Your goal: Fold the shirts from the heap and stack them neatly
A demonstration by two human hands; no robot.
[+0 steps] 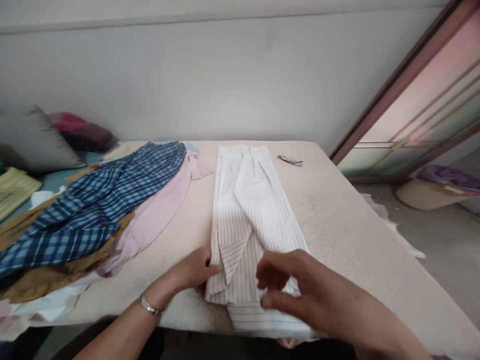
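A white garment with thin dark stripes (pixel 268 210) lies lengthwise on the bed, its sides folded inward and a loose flap turned over near the lower left. At its lower left edge, my left hand (pixel 197 272), with a silver bracelet on the wrist, pinches the cloth between thumb and fingers; some fingertips are hidden beneath. Above the lower right part hovers my right hand (pixel 296 285), its fingers curled and the thumb apart from them. Nothing shows between them. The forearm and hand cover part of the garment's right edge.
To the left are piled a blue plaid garment (pixel 127 185), a pink striped garment (pixel 161 212) and brown cloth (pixel 71 275). Eyeglasses (pixel 290 160) rest at the back right of the bed (pixel 348 250). A grey pillow (pixel 41 142) is at far left; a wall (pixel 225 85) stands behind.
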